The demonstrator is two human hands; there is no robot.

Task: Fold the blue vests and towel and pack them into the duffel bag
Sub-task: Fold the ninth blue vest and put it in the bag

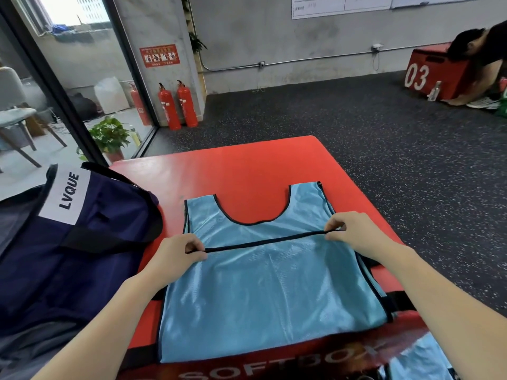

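Speckled dark floor (356, 127), concrete wall (274, 37)

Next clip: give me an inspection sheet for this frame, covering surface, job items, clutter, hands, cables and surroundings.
Surface: red soft box, top mostly bare beyond the vest.
Job items: blue vest lies flat on the box, its hem folded up toward the neckline; navy duffel bag sits left of it; more blue fabric at lower right, beside the box.
Clutter: nothing seen on the box.
Hands: left hand and right hand each pinch one end of the black hem.
Cables: wall conduit only.
Surroundings: two fire extinguishers, potted plant, numbered red box, another person bending at far right.
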